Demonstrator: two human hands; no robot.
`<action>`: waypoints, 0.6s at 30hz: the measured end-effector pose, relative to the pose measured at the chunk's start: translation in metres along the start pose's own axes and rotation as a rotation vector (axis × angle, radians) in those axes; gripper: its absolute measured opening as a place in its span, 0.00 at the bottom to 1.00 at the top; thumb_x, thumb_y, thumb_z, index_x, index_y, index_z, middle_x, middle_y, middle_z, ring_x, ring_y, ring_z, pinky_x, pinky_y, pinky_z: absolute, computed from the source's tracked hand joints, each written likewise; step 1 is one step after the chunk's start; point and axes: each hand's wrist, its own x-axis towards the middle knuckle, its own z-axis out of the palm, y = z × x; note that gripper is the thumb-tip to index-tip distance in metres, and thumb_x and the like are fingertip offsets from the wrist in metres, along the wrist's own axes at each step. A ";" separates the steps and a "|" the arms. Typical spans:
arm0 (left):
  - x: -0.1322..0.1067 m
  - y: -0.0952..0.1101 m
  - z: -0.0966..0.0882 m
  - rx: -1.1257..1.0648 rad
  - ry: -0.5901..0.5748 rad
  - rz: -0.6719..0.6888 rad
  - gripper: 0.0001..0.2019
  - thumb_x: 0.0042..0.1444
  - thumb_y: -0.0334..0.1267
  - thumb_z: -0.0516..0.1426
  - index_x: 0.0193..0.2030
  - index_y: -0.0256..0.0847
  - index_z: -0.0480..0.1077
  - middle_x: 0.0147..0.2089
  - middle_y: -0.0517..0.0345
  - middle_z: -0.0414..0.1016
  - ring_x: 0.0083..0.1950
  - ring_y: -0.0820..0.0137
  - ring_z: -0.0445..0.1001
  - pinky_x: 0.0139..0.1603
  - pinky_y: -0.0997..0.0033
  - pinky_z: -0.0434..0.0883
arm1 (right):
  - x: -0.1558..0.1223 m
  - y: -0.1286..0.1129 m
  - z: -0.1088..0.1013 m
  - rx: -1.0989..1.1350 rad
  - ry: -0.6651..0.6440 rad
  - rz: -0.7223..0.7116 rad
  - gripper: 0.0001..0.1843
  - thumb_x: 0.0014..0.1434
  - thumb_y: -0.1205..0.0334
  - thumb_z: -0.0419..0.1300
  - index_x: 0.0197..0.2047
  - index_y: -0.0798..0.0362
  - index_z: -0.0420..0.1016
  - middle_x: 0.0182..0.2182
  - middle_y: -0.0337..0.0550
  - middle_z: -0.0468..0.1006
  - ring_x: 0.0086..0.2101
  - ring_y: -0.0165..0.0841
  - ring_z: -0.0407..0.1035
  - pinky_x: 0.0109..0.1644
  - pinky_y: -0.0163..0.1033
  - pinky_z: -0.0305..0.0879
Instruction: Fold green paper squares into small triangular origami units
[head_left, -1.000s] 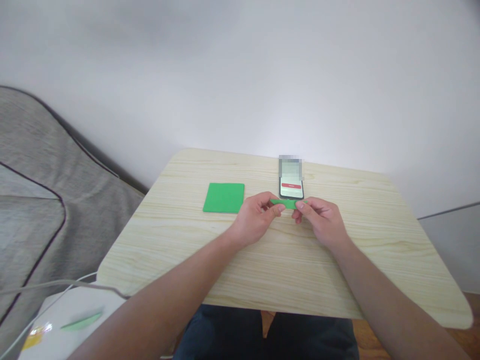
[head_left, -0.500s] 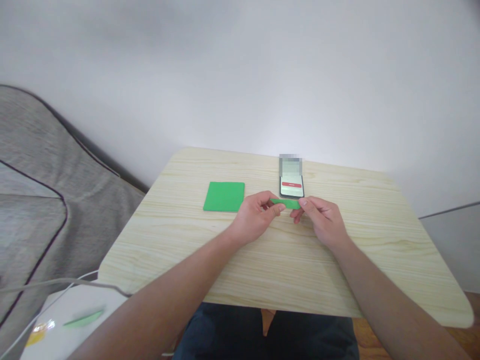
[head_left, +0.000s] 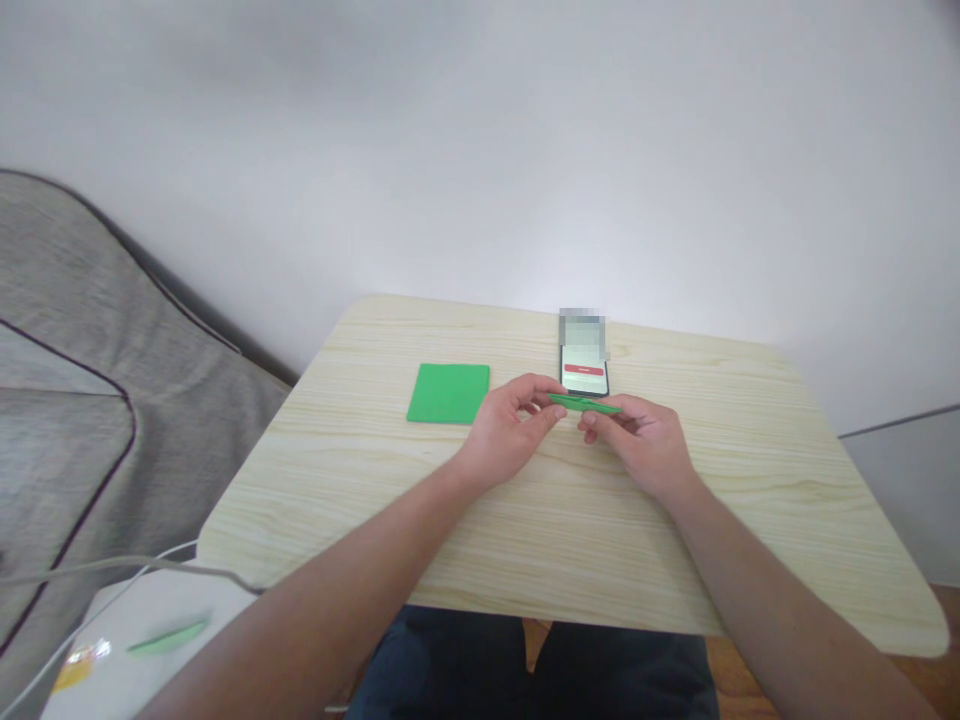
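Green strip now looks thinner — turned nearly edge-on.

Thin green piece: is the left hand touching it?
Touching: the head view shows the left hand pinching the thin green piece between thumb and fingers.

From strip: L hand 8 o'clock, R hand 4, both touching; on tbl, phone at 12, sheet stack at 9; wall behind tbl.
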 end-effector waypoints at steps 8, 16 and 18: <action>-0.002 0.002 0.001 0.161 -0.011 0.014 0.08 0.58 0.41 0.65 0.40 0.40 0.79 0.36 0.57 0.81 0.38 0.68 0.76 0.43 0.68 0.70 | -0.002 0.000 0.001 -0.036 0.008 -0.049 0.09 0.62 0.53 0.67 0.36 0.50 0.82 0.28 0.41 0.83 0.30 0.34 0.77 0.37 0.40 0.74; -0.004 0.001 -0.001 0.258 -0.057 0.007 0.10 0.61 0.43 0.62 0.36 0.39 0.78 0.32 0.59 0.78 0.35 0.69 0.73 0.37 0.70 0.66 | -0.002 0.004 0.002 0.006 0.001 0.002 0.13 0.57 0.51 0.71 0.42 0.50 0.83 0.30 0.43 0.84 0.30 0.36 0.78 0.36 0.41 0.75; -0.005 0.001 -0.001 0.258 -0.074 0.005 0.10 0.61 0.43 0.61 0.35 0.39 0.77 0.31 0.59 0.77 0.35 0.70 0.72 0.37 0.70 0.66 | -0.001 0.006 0.002 0.021 -0.001 0.006 0.14 0.56 0.51 0.72 0.41 0.50 0.83 0.31 0.44 0.85 0.30 0.37 0.78 0.36 0.41 0.75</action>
